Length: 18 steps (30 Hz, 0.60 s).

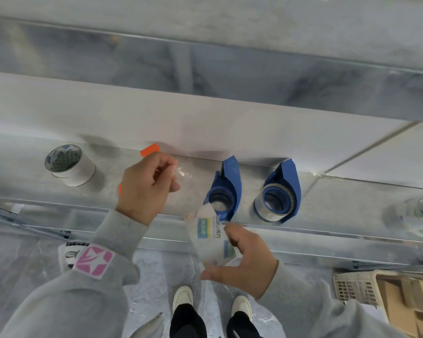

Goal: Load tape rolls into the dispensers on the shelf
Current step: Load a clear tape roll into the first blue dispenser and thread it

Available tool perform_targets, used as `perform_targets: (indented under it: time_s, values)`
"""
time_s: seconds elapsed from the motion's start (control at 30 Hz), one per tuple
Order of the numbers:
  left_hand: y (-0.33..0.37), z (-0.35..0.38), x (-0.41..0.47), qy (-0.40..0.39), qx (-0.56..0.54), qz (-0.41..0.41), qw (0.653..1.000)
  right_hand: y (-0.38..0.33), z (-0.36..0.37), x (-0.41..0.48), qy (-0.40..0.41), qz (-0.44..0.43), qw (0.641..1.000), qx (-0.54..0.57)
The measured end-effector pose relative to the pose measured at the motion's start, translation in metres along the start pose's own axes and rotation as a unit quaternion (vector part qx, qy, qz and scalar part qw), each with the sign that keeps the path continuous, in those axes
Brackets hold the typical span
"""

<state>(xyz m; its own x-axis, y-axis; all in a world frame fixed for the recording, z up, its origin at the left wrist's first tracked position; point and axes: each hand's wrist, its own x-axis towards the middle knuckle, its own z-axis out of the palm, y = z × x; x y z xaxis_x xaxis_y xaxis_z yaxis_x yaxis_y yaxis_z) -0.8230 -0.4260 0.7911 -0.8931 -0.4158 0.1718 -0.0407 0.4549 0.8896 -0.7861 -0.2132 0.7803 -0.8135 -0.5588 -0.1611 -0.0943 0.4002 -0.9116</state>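
Pinched between thumb and fingers, the right hand (242,262) holds a clear tape roll (211,237) just below the front edge of the shelf (132,206); the roll is glossy and see-through, with a printed label in blue, yellow and green on it, and its top edge overlaps the nearer blue dispenser in view. The left hand (145,185) is curled closed over the shelf, fingers folded toward the thumb around something that shows orange (150,150) above the knuckles; a wisp of crinkled clear film (185,173) glints just beside the fingertips. What exactly it clamps cannot be told.

Two blue plastic dispensers stand on the shelf, teardrop-shaped with round hubs. The left dispenser (226,181) shows an open ring at its hub; whether it carries tape is unclear. The right dispenser (282,191) has a shiny clear roll seated round its hub. Far left on the shelf sits a white roll (70,164), a squat cylinder with a green-patterned label over its core. At the right edge lies another clear roll (418,215), blurred.

The shelf is dull grey metal with a smooth pale wall behind. Grey fleecy sleeves cover both arms, the left one bearing a pink star patch (94,261). Below, pale shoes (182,296) stand on a mottled floor, and a beige slotted basket (354,289) sits at lower right.
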Motion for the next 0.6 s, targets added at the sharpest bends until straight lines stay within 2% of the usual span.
perform_targets:
  time_s: [0.13, 0.2, 0.27, 0.33, 0.4, 0.47, 0.53, 0.6]
  values:
    - [-0.011, 0.013, 0.003, 0.009, -0.007, -0.005, 1.0, 0.004, 0.003, -0.004, 0.011, -0.046, 0.999, -0.015]
    - [-0.018, 0.018, 0.007, -0.001, -0.01, -0.048, 0.999, 0.005, 0.007, -0.001, 0.036, -0.067, 0.991, -0.109]
    - [-0.024, 0.024, 0.011, -0.016, -0.052, -0.116, 0.992, 0.007, 0.013, 0.005, 0.06, -0.118, 0.969, -0.211]
    - [-0.028, 0.032, 0.017, -0.033, -0.138, -0.194, 0.971, 0.01, 0.021, 0.015, 0.074, -0.159, 0.944, -0.279]
    - [-0.031, 0.04, 0.023, -0.049, -0.235, -0.277, 0.931, 0.011, 0.028, 0.025, 0.087, -0.176, 0.923, -0.331]
    - [-0.038, 0.043, 0.03, -0.072, -0.284, -0.342, 0.893, 0.012, 0.034, 0.035, 0.103, -0.182, 0.899, -0.384]
    - [-0.047, 0.043, 0.037, -0.093, -0.287, -0.37, 0.879, 0.013, 0.04, 0.045, 0.112, -0.175, 0.881, -0.425]
    - [-0.05, 0.042, 0.045, -0.103, -0.308, -0.362, 0.874, 0.018, 0.044, 0.053, 0.115, -0.165, 0.865, -0.46]
